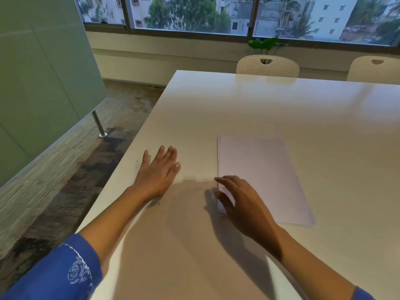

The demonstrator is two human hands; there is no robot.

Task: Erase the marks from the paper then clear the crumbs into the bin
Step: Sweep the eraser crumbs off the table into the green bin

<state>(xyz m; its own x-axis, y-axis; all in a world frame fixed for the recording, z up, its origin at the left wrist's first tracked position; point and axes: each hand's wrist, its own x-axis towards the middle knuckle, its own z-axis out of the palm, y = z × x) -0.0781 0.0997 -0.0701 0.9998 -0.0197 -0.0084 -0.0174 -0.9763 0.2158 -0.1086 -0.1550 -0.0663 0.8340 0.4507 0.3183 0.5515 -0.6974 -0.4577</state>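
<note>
Lying flat, left hand: palm down on the table, fingers straight and slightly spread, holding nothing; it sits just inside the table's left edge.
Right hand: over the near-left corner of the paper, fingers loosely bent, index tip and thumb at the sheet's left edge. Pinching or just resting? Can't tell, the hand hides the corner.
Paper: thin stack of white sheets, flat on the table, right of centre, long side running away from the person. Sheet edges are a bit offset along the left side.
Crumbs: a few dark specks beside the left little finger, near the table edge. A few more lie by the left wrist.
Between the hands: bare tabletop with the arms' shadows on it, hands well apart.
Sleeve: blue with white embroidery, on the left arm, pushed back from the forearm.
Left of table: patterned floor, then a green glass partition on a metal post.
Far side: two white perforated chairs at the far table edge, with a green plant behind the nearer one. Above it a window shows buildings and trees.
</note>
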